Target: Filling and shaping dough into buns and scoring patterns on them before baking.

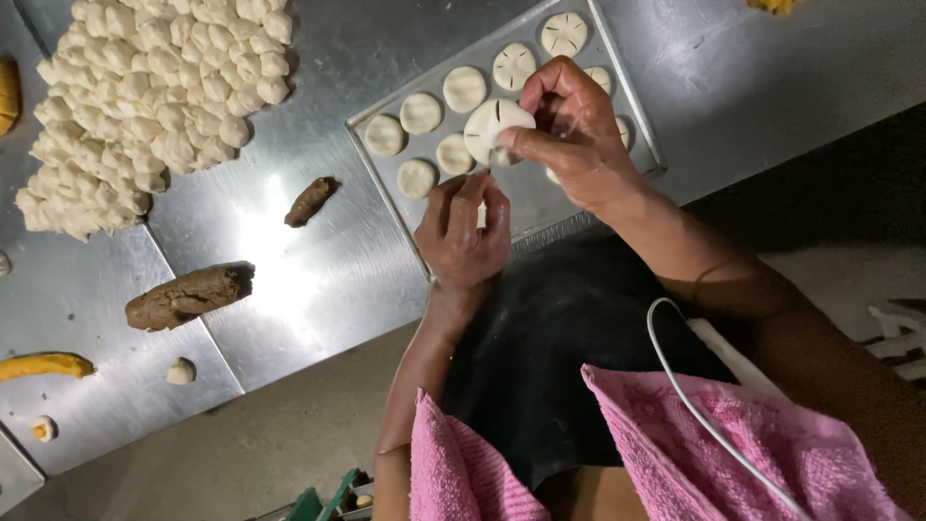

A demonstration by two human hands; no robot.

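Fingers of right hand (574,130) pinch white dough disc (494,127) above metal tray (637,96).

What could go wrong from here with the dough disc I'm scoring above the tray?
1. The round white dough disc is pinched only at its edge by the right hand; it might sag or tear.
2. The left hand works close to it; a slip could deepen the cuts.
3. Dropped, it may squash discs on the metal baking tray.
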